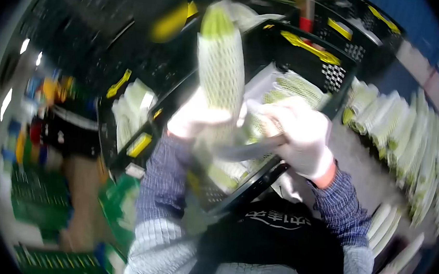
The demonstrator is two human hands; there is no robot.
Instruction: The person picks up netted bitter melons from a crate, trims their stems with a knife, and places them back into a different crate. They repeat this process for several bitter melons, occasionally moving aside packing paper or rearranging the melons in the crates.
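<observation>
A long pale green vegetable in white foam netting point(221, 66) stands roughly upright, its bare green tip at the top. Around its lower part is my left hand point(200, 115), in a white glove, fingers wrapped. My right hand point(303, 136), also gloved in white, is closed on the handle of a knife point(247, 151), whose blurred blade reaches toward the vegetable's lower end. Below both hands, a black crate point(257, 179) holds more netted vegetables point(297, 89).
Many netted vegetables point(402, 132) lie in a row at the right, with others at the lower right. Black crates point(343, 30) with yellow handles stand behind. Another crate at the left holds wrapped pieces point(133, 106). Green crates point(42, 194) are at the lower left.
</observation>
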